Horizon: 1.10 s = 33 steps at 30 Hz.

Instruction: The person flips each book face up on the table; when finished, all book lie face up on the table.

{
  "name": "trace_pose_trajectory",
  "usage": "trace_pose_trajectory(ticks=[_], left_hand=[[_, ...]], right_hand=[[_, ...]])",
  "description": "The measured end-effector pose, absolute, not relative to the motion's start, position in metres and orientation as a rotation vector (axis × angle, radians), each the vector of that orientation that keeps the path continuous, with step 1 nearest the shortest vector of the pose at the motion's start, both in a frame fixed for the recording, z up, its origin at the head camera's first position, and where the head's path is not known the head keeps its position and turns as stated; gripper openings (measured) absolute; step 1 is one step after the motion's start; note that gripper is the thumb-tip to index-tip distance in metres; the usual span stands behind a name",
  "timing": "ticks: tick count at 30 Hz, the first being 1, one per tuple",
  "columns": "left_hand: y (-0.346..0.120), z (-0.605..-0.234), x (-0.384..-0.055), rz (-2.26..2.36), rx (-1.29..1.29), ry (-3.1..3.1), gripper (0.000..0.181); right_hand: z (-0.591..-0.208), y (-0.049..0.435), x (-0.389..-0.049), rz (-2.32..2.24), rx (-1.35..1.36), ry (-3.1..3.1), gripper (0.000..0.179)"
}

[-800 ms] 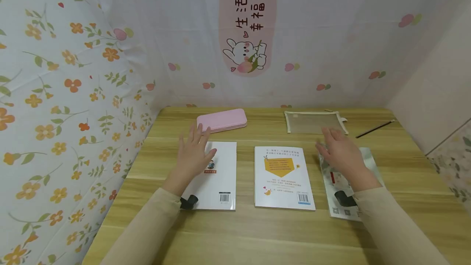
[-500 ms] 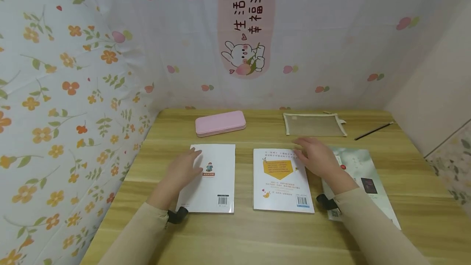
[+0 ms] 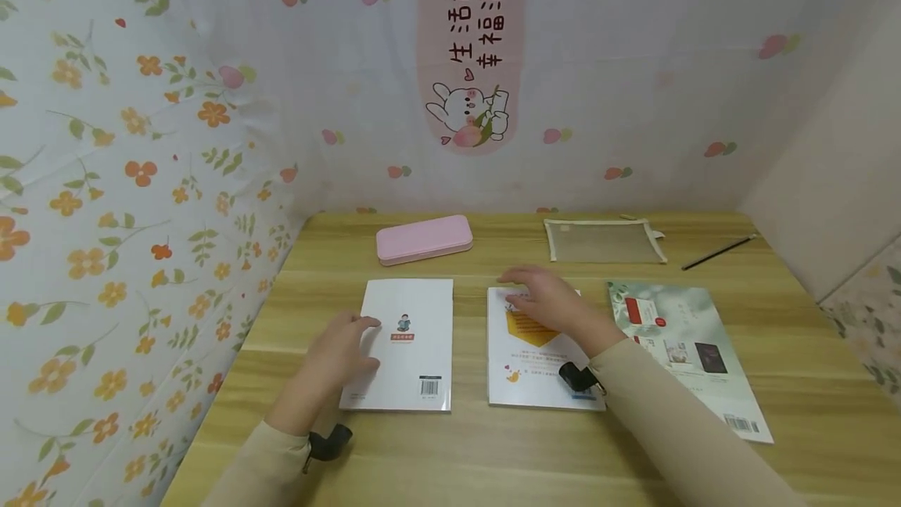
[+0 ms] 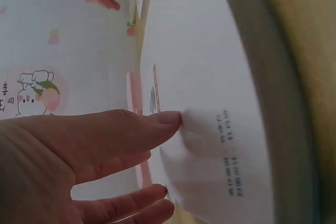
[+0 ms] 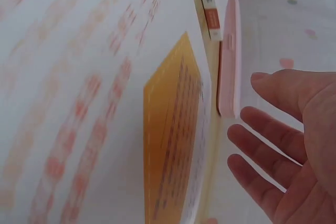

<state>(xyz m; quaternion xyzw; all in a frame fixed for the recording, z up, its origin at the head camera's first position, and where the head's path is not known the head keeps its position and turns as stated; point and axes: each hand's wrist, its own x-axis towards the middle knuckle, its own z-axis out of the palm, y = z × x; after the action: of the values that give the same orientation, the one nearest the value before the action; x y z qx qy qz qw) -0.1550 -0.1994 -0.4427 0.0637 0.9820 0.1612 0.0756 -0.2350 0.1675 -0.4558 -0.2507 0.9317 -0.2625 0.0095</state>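
Observation:
In the head view a white book with a small figure printed on it lies at the left. My left hand is at its left edge, fingers loosely bent. The left wrist view has the thumb close against the cover; whether it touches, I cannot tell. Over the upper part of a second white book, which bears an orange panel, my right hand hovers with spread, relaxed fingers. A gap shows between those fingers and the cover in the right wrist view. A pale green book lies flat at the right.
Behind the books, a pink pencil case and a beige-edged mesh pouch lie on the wooden table. A thin dark pencil-like stick is at the far right. Patterned cloth hangs behind and at the left.
My right hand has moved left from over the green book to over the middle one. My left hand has come back from above the left book to its left edge.

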Motion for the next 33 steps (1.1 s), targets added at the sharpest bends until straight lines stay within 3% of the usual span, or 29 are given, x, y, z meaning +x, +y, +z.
trace_pose_trajectory(ticks=[12,22,33], left_hand=[[-0.205,-0.441,-0.144,0.483,0.111,2.919,0.052],[-0.221,-0.449,-0.141,0.645,0.157,2.833,0.063],[-0.227,-0.449,-0.141,0.694,0.174,2.773,0.07]], right_hand=[[-0.468,0.127,-0.259,-0.834,-0.832,2.828,0.039],[-0.473,0.103,-0.271,-0.746,-0.878,2.772,0.049],[-0.476,0.09,-0.277,-0.657,-0.957,2.774,0.049]])
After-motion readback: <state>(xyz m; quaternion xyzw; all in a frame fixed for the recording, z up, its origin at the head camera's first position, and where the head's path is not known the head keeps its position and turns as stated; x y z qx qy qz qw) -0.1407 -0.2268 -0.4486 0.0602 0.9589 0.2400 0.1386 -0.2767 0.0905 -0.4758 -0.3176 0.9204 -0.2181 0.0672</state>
